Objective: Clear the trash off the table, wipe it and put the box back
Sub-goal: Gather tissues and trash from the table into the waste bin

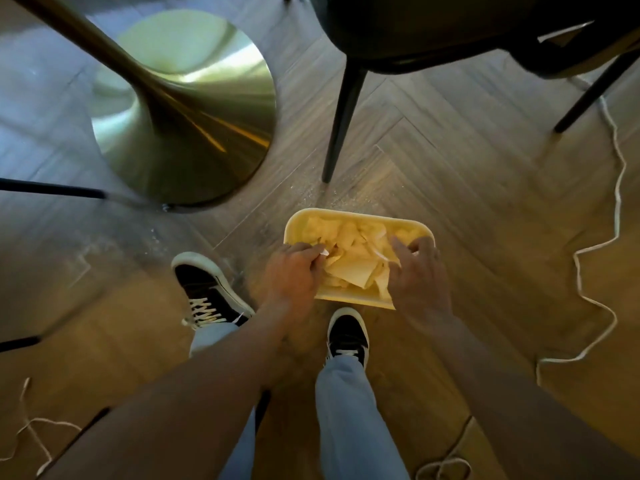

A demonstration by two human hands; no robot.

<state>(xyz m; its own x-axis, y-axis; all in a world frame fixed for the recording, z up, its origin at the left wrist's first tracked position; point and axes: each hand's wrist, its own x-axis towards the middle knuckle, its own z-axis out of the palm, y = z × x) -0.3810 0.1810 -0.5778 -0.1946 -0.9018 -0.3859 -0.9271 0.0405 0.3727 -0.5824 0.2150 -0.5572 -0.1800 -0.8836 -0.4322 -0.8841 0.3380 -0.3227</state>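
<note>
Left hand pinches a paper scrap at the box's 9 o'clock rim; right hand, fingers loosely spread, hovers at 3 o'clock, grasping nothing

Herringbone wood floor. Brass pedestal base at 10 o'clock. Dark chair at 1 o'clock, one black leg near centre. White cord winds along 3 o'clock edge. Black-and-white sneakers at 6 o'clock.

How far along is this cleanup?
Paper scraps already fill the yellow bin on the floor. Both hands are at it now: the left hand pinches a scrap, the right hand reaches in. The tabletop is out of view, so wiping and the box remain unconfirmed.
</note>
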